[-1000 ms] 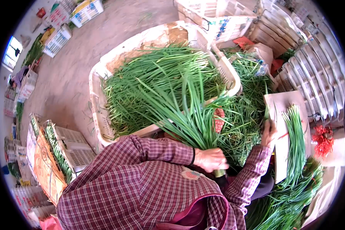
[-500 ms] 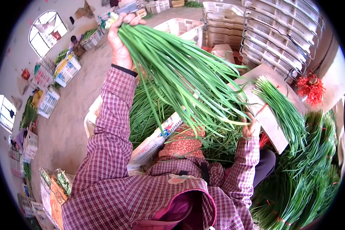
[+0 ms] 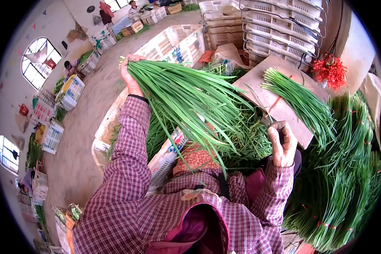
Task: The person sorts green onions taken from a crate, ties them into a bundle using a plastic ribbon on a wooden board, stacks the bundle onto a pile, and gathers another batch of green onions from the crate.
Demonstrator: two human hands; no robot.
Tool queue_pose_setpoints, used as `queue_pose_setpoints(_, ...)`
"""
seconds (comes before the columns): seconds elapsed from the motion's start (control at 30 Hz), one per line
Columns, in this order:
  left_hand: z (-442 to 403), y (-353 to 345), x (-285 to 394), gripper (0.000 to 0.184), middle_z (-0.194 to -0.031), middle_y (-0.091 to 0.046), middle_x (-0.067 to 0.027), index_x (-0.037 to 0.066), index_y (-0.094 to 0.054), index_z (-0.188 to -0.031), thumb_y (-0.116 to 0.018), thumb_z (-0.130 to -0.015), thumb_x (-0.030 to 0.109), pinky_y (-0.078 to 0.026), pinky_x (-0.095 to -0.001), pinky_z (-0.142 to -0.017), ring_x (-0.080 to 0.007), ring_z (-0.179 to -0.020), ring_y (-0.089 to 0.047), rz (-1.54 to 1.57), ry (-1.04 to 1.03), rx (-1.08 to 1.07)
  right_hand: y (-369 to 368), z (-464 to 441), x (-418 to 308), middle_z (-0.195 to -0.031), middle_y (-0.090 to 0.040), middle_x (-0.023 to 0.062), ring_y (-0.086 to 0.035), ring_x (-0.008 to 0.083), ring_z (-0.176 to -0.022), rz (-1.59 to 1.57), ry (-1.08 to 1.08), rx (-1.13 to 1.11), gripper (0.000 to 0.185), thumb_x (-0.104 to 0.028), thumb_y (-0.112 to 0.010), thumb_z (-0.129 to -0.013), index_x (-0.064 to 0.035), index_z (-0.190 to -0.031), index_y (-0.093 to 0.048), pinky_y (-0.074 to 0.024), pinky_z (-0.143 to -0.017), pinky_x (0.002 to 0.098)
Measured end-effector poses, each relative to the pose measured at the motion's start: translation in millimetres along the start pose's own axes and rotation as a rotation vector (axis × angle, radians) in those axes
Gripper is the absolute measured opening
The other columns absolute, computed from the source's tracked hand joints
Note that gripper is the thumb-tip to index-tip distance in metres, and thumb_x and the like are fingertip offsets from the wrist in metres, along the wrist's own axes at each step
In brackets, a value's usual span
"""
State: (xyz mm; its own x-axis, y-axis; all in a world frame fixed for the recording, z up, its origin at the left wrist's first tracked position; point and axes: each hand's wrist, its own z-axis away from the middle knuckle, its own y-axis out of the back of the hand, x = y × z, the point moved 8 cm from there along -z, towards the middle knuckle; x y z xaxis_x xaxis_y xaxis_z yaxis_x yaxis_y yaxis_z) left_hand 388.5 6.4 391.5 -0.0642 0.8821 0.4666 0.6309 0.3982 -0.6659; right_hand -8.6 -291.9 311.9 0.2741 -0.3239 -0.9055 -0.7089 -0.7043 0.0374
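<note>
My left hand (image 3: 132,76) is closed round the pale root ends of a bunch of garlic chives (image 3: 186,91), raised at upper left. The long green leaves fan out and droop to the right. My right hand (image 3: 282,144) is apart from the bunch, near the board's lower left edge, with thumb and fingers pinched together. A thin dark strand shows at its fingertips; I cannot make out what it is. On the board (image 3: 258,86) lies another chive bunch (image 3: 300,101), with a red tie strip (image 3: 274,103) beside it.
Loose chives fill a white crate (image 3: 163,167) before me. Tied bunches (image 3: 338,182) are heaped at right. Red ties (image 3: 330,72) hang by stacked crates (image 3: 279,34). An open white crate (image 3: 194,44) stands behind. Other people work by crates along the far left wall.
My left hand has lowered slightly with the chives. My right hand has moved away from the leaf tips, toward the right, and its fingers now face upward. The view has shifted.
</note>
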Motion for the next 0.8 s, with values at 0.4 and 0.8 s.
queue_pose_setpoints(0.4,12,-14,-9,0.023,-0.075,-0.050,-0.0032,0.010,-0.049,-0.077,-0.053,-0.087,0.031,-0.050,-0.0421,-0.077,-0.0220,-0.080,-0.055,-0.227,0.009,0.032,-124,27,-31,-0.091,-0.066,0.0132,-0.065,0.0316,-0.078,0.354,0.428,-0.376,0.036,-0.021,-0.065,-0.080,-0.0057,-0.112,-0.058,-0.0542,-0.069,0.0377)
queue_pose_setpoints(0.8,19,-21,-16,0.021,-0.073,-0.049,0.0009,0.014,-0.048,-0.076,-0.056,-0.085,0.031,-0.049,-0.0408,-0.079,-0.0194,-0.077,-0.055,-0.091,0.084,0.036,-151,6,-6,-0.083,-0.068,0.0106,-0.067,0.0208,-0.072,0.127,0.154,-0.454,0.017,-0.015,-0.058,-0.086,-0.0039,-0.096,-0.066,-0.0537,-0.065,0.0299)
